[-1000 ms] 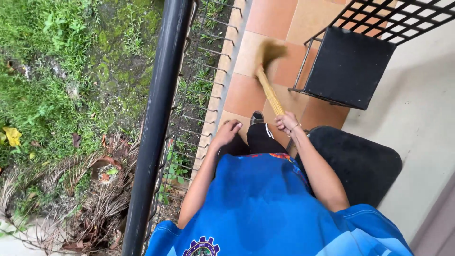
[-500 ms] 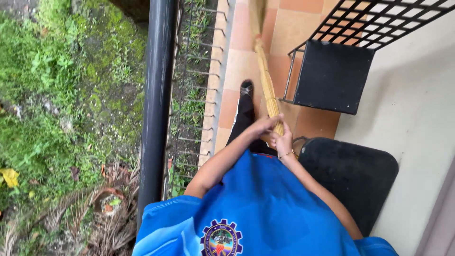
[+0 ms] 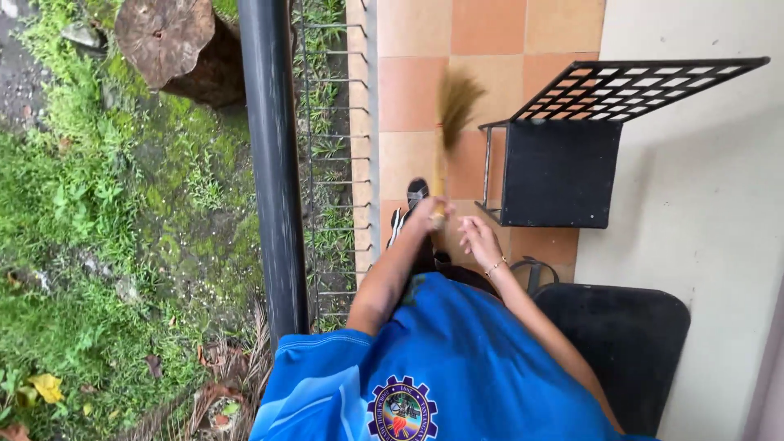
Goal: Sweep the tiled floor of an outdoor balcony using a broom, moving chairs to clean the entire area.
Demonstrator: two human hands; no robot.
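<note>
Head view: a soft broom (image 3: 447,131) is held upright over the orange tiled floor (image 3: 416,73). The left hand (image 3: 428,216) is clenched round the lower handle, fingers (image 3: 435,211) wrapped about it. The right hand (image 3: 480,242) hangs just beside the handle with its fingers loosely released, apparently not gripping. The bristles, blurred, are seen beyond the fingertips, close to a black metal chair (image 3: 563,163).

For a clean sweep, a second grip higher on the handle would likely give steadier control, with the strokes kept clear of the chair legs.

No packages or signs are seen; only a round gear-shaped emblem (image 3: 402,411) on the blue shirt (image 3: 465,359), below the wrists.
</note>
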